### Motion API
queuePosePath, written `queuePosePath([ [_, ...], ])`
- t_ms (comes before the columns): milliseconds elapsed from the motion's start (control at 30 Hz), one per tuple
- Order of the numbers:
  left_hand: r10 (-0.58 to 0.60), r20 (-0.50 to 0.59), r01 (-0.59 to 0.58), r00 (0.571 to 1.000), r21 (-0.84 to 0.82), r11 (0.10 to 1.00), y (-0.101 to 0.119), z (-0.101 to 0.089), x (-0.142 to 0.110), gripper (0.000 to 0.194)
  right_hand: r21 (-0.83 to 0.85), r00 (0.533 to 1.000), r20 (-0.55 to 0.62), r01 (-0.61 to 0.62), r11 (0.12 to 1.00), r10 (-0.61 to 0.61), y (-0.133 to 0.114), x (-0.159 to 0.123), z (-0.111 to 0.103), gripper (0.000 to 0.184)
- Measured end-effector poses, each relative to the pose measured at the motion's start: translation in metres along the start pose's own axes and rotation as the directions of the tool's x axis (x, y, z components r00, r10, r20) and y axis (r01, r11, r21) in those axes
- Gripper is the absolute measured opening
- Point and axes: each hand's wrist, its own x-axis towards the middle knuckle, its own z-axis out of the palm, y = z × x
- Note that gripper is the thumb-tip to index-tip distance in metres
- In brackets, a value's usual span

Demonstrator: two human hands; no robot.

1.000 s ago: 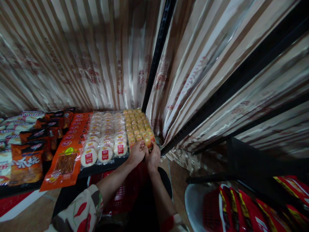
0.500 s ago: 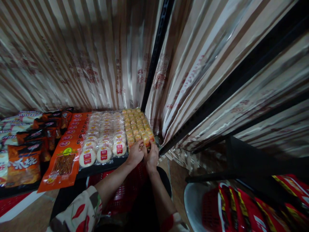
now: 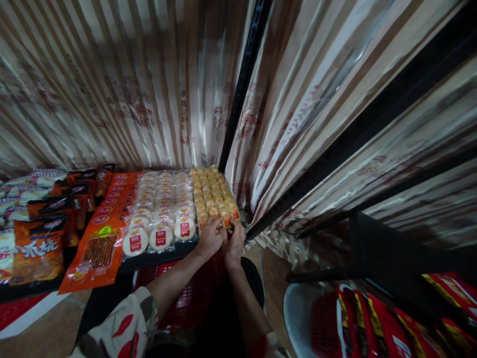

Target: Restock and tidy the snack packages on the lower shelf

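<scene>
Rows of small yellow wrapped snack packets (image 3: 208,188) stand at the right end of a dark shelf. At their front edge, my left hand (image 3: 210,237) has its fingers curled against the nearest packets. Close beside it, my right hand (image 3: 234,243) is closed, thumb and fingers on the front packet near the corner. The two hands almost touch, and they hide the lower part of the front row. Left of the yellow packets, round white rice crackers (image 3: 161,237) in clear wrappers form several columns.
An orange bag of snack sticks (image 3: 99,251) and orange-and-black snack bags (image 3: 39,251) lie farther left. Dark metal posts (image 3: 244,89) and a pleated curtain (image 3: 156,99) border the shelf. A red basket (image 3: 186,298) sits below; red packs (image 3: 387,323) are at lower right.
My hands have stayed at the front yellow packets; the fingers have shifted slightly lower, showing more of the front packets' red labels.
</scene>
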Motion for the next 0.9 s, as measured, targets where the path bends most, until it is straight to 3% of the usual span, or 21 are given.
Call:
queuePosePath([
  [133, 0.006, 0.020, -0.007, 1.000, 0.038, 0.999, 0.000, -0.001, 0.000, 0.041, -0.008, 1.000, 0.011, 0.014, 1.000, -0.014, -0.002, 0.002, 0.000, 0.026],
  [900, 0.077, 0.085, -0.086, 0.993, 0.098, 0.992, -0.005, 0.012, 0.000, 0.049, 0.029, 0.999, 0.020, 0.036, 0.999, -0.037, 0.018, -0.003, 0.003, 0.035],
])
